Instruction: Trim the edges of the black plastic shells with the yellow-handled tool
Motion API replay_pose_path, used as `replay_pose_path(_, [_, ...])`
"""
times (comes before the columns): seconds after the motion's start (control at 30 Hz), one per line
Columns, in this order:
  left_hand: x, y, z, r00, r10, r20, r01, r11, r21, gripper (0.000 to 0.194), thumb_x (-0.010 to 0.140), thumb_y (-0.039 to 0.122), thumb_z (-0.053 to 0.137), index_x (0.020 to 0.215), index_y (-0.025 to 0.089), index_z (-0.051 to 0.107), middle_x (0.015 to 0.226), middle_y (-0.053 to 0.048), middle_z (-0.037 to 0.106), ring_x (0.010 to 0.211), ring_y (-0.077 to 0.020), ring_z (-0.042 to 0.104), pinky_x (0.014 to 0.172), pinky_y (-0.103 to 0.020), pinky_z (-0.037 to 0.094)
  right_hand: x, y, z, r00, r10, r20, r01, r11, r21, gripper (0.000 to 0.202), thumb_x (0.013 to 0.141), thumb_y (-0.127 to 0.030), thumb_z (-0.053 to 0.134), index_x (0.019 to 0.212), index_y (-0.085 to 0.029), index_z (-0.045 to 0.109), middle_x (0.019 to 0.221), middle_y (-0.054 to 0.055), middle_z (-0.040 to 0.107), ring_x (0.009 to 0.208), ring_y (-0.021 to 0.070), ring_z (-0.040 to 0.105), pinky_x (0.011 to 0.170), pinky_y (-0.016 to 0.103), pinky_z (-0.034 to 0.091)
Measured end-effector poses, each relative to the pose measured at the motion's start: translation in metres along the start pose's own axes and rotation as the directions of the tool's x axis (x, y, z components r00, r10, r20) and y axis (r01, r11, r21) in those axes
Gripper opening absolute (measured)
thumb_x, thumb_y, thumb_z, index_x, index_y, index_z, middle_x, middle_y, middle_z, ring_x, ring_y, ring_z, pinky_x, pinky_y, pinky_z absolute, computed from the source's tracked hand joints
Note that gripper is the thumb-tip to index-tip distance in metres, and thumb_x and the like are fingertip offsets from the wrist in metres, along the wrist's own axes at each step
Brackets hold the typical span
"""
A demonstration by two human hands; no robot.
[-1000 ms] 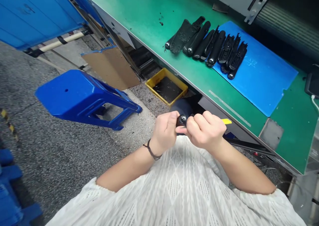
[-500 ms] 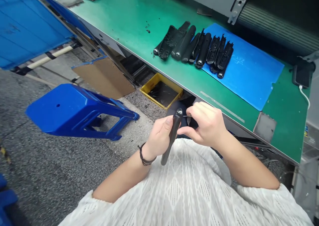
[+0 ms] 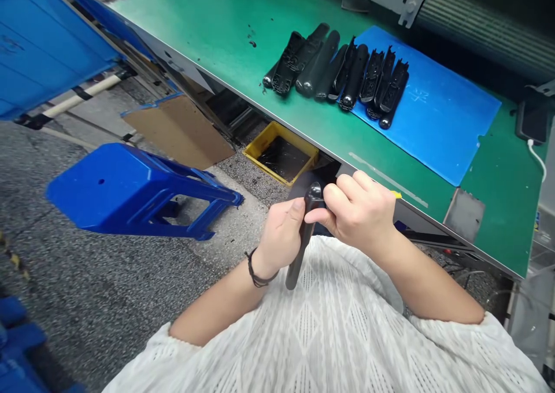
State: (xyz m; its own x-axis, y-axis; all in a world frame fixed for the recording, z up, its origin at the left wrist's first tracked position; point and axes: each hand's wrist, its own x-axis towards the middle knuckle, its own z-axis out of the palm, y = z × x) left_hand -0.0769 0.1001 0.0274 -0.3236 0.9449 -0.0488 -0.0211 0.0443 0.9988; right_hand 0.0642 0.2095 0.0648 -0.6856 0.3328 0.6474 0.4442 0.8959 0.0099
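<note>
My left hand (image 3: 282, 231) is closed round a long black plastic part (image 3: 296, 269), held tilted in front of my shirt with its glossy rounded end up. At that upper end my right hand (image 3: 358, 208) is closed, thumb stretched towards the part. A yellow tip (image 3: 396, 195) sticks out behind the right fist, seemingly the end of a slim tool. The fingers hide most of this tool, so its kind does not show. On the bench beyond, several similar black plastic parts (image 3: 321, 63) lie side by side, some with their ribbed hollow side up.
The green bench (image 3: 208, 29) bears a blue sheet (image 3: 442, 121), a grey pad (image 3: 465, 215) and a phone (image 3: 532, 121) on a white cable. Below it stands a yellow bin (image 3: 260, 141) with dark contents. To the left is a blue stool (image 3: 104, 185) beside a cardboard sheet (image 3: 177, 130).
My right hand has closed more tightly and turned against the upper end of the black part. The yellow tip now shows behind the fist. The view has shifted slightly.
</note>
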Motion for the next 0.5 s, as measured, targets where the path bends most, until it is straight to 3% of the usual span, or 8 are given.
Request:
replay_pose_path(0.33, [0.014,0.018,0.005,0.985,-0.073,-0.156,0.066,0.997,-0.046,0.069,0.095,0.077,0.049,0.057,0.019,0.050,0.054,-0.001,0.047,0.051,-0.0124,0.038,0.047,-0.030,0.029,-0.015,-0.016,0.009,0.992,-0.025,0.126,0.012,0.995,0.104,0.063,0.102,-0.074,0.039,0.072,-0.022,0.058,0.067,0.002,0.049,0.065,0.0175,0.033,0.058,0.035,0.020])
replay_pose_path(0.5, [0.025,0.016,0.004,0.974,-0.113,-0.195,0.092,0.989,-0.112,0.068,0.097,0.075,0.047,0.058,0.019,0.052,0.054,0.000,0.045,0.049,-0.0118,0.036,0.046,-0.030,0.029,-0.023,-0.025,0.012,0.983,-0.029,0.181,0.005,0.991,0.133,0.063,0.102,-0.074,0.039,0.074,-0.021,0.058,0.069,0.002,0.051,0.066,0.0177,0.035,0.059,0.035,0.021])
